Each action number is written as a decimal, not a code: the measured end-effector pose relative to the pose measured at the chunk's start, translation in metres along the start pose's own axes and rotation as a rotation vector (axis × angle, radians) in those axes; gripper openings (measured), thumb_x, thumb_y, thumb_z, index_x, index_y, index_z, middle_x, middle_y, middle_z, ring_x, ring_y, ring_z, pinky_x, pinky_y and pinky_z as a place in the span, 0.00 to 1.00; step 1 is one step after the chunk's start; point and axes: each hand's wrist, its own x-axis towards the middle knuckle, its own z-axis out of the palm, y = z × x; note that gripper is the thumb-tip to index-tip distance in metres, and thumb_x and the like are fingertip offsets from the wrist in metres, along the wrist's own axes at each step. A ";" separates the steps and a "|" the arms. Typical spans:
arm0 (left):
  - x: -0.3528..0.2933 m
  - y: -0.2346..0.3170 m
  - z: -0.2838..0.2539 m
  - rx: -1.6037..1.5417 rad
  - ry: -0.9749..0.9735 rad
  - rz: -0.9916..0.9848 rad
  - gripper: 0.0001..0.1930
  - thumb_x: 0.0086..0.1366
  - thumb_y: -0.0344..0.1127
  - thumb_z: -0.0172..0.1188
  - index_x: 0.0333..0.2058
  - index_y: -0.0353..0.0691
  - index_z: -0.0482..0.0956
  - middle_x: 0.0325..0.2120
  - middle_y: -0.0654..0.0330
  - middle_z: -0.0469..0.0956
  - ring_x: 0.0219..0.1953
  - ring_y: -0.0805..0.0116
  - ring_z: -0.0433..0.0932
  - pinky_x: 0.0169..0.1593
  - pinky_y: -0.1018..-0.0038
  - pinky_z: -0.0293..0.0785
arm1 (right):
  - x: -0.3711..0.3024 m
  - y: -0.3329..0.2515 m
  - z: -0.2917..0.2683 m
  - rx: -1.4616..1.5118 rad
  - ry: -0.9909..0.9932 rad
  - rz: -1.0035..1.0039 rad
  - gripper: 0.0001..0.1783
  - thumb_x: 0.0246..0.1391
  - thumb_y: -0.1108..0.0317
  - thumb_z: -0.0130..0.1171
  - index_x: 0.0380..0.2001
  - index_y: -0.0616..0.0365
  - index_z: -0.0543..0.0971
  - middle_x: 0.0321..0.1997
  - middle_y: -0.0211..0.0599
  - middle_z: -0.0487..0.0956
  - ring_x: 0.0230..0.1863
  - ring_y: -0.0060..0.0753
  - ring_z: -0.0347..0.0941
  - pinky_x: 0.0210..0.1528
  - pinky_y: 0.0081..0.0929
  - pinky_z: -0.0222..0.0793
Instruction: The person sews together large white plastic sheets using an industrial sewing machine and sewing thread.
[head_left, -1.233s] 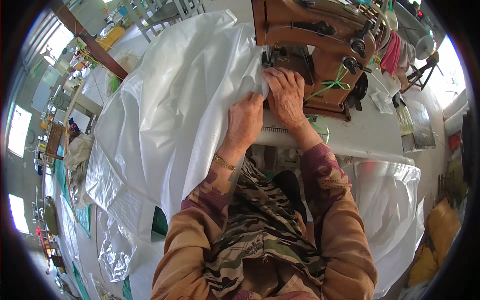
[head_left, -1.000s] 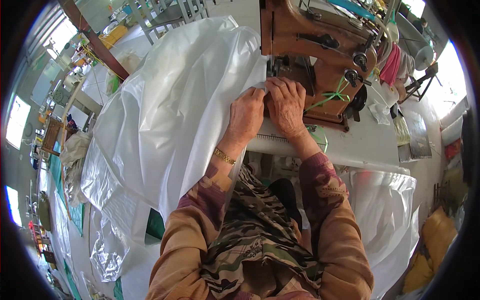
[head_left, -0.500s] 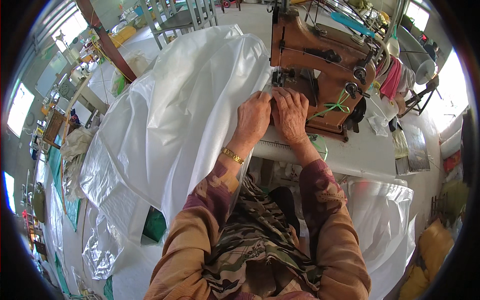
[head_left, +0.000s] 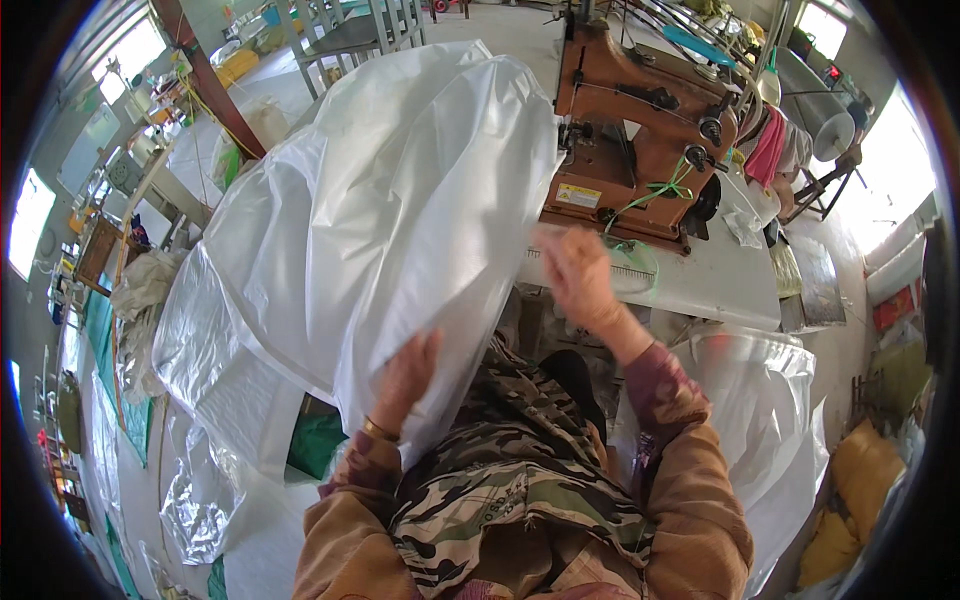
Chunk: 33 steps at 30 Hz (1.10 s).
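A large white woven plastic sheet lies in loose folds left of the brown sewing machine, its right edge reaching the machine's needle area. My left hand is over the lower part of the sheet, near its right edge. Motion smears its fingers, and whether it grips the sheet does not show. In front of the machine, above the table's near edge, my right hand is raised and also blurred. It is apart from the sheet, and its finger shape is unclear. Green thread hangs from the machine's knobs.
The white worktable carries a ruler strip along its near edge. More white plastic hangs at the right below the table. A grey chair stands at the back, beside a dark red post. Yellow sacks lie lower right.
Both hands have left the machine's needle area. My left hand moved down and left over the sheet; my right hand drew back toward me. The view has shifted slightly.
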 end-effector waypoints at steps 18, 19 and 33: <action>0.235 -0.066 -0.096 0.328 0.311 0.340 0.42 0.57 0.65 0.63 0.64 0.46 0.69 0.64 0.56 0.67 0.68 0.51 0.59 0.67 0.52 0.54 | -0.034 -0.067 -0.012 0.635 -0.154 -0.016 0.08 0.51 0.79 0.54 0.35 0.59 0.76 0.31 0.44 0.79 0.32 0.51 0.74 0.37 0.42 0.69; 0.235 -0.067 -0.094 0.355 0.315 0.327 0.42 0.56 0.65 0.64 0.64 0.46 0.69 0.63 0.56 0.68 0.67 0.51 0.60 0.67 0.53 0.54 | -0.040 -0.067 -0.013 0.670 -0.187 0.045 0.11 0.51 0.78 0.53 0.38 0.60 0.79 0.31 0.43 0.81 0.32 0.49 0.76 0.37 0.42 0.71; 0.226 -0.065 -0.089 0.465 0.253 0.308 0.30 0.63 0.50 0.62 0.61 0.43 0.72 0.61 0.52 0.70 0.65 0.51 0.62 0.66 0.53 0.57 | -0.038 -0.014 0.002 0.262 0.059 0.162 0.14 0.56 0.78 0.57 0.46 0.60 0.79 0.30 0.36 0.81 0.30 0.40 0.76 0.40 0.33 0.69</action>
